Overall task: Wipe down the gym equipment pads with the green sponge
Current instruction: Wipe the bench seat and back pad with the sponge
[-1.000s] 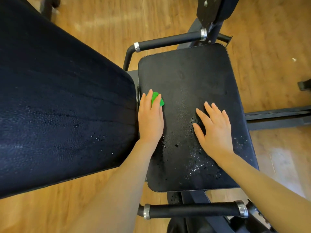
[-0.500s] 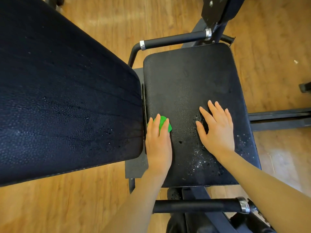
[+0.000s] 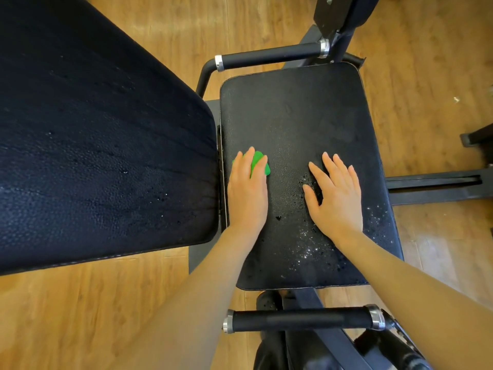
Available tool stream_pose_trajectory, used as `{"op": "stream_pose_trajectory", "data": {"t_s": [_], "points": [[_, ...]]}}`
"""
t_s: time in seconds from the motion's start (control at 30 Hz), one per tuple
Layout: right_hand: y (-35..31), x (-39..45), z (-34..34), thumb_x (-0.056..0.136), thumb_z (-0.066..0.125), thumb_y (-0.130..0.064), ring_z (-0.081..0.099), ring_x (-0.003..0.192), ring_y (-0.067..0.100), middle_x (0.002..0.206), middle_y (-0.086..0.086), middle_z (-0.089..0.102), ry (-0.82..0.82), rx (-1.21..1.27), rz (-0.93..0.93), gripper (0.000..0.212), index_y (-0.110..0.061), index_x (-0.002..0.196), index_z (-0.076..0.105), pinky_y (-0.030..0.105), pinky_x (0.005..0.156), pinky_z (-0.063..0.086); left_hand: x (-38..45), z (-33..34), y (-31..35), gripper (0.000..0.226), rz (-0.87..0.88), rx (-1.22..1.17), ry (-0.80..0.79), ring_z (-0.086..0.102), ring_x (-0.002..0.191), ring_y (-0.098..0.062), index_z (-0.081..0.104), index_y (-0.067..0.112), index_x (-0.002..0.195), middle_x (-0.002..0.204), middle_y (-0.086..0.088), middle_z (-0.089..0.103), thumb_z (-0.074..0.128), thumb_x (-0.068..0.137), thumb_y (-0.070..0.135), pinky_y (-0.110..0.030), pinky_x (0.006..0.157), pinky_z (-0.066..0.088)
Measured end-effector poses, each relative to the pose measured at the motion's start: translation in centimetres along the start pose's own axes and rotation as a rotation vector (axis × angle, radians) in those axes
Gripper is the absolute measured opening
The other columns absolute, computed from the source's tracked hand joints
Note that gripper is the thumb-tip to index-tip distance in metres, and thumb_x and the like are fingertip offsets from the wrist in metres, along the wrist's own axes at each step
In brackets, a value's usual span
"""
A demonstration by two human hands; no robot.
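Note:
The green sponge [image 3: 266, 170] lies on the left side of the black seat pad [image 3: 293, 110], mostly covered by my left hand [image 3: 246, 193], which presses it down with straight fingers. My right hand [image 3: 334, 198] rests flat on the middle of the same pad, fingers spread, holding nothing. Water droplets [image 3: 306, 252] speckle the near part of the seat pad. A large black back pad [image 3: 93, 142] fills the left of the view, also dotted with droplets.
Two black foam handles with metal collars flank the seat, one at the far side [image 3: 272, 56] and one at the near side [image 3: 301, 319]. The machine's black steel frame [image 3: 432, 185] runs off to the right over a wooden floor [image 3: 80, 316].
My left hand slid the sponge toward me along the pad's left edge, then back away to about mid-pad. My right hand stayed flat in the same spot.

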State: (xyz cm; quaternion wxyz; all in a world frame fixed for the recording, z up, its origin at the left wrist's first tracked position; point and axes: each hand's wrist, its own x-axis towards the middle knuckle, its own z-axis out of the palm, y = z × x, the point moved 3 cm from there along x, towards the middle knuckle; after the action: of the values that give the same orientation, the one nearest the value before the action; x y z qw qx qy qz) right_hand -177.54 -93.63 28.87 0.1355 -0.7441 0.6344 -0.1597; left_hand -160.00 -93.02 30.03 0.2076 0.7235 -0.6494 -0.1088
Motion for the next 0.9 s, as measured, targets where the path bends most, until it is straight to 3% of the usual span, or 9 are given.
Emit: {"op": "stream_pose_trajectory", "data": {"t_s": [0.23,0.37,0.7,0.9], "points": [[0.0,0.0,-0.1,0.095,0.053,-0.034,0.025,0.144,0.028,0.152,0.01,0.036,0.005,0.0,-0.006,0.046,-0.017,0.138,0.05,0.049,0.118,0.016,-6.7,-0.1,0.4,0.045,0.036,-0.016,-0.059,0.035,0.138,-0.034,0.058,0.009,0.129,0.145,-0.011,0.046,0.066,0.086,0.001,-0.044,0.111,0.033],[0.0,0.0,0.0,0.095,0.052,-0.034,0.025,0.144,0.027,0.152,0.009,0.036,0.003,0.005,-0.003,0.047,-0.017,0.138,0.05,0.048,0.119,0.016,-4.9,0.1,0.5,0.049,0.062,0.009,-0.084,0.034,0.139,-0.035,0.056,0.009,0.132,0.146,-0.013,0.044,0.066,0.085,-0.001,-0.051,0.105,0.041],[0.0,0.1,0.1,0.095,0.053,-0.035,0.026,0.144,0.028,0.152,0.009,0.037,0.015,0.002,-0.003,0.046,-0.019,0.138,0.05,0.046,0.118,0.014,1.2,1.4,1.7,0.048,0.065,0.054,-0.08,0.025,0.143,-0.035,0.049,0.01,0.138,0.151,-0.013,0.036,0.057,0.092,0.003,-0.052,0.108,0.034],[0.0,0.0,0.0,0.094,0.055,-0.032,0.027,0.143,0.028,0.151,0.011,0.038,0.027,0.017,-0.016,0.046,-0.016,0.137,0.051,0.046,0.118,0.016,-4.1,0.7,1.2,0.044,0.187,0.039,-0.081,0.041,0.133,-0.04,0.059,0.003,0.126,0.141,-0.017,0.049,0.068,0.083,-0.002,-0.051,0.1,0.043]]}}
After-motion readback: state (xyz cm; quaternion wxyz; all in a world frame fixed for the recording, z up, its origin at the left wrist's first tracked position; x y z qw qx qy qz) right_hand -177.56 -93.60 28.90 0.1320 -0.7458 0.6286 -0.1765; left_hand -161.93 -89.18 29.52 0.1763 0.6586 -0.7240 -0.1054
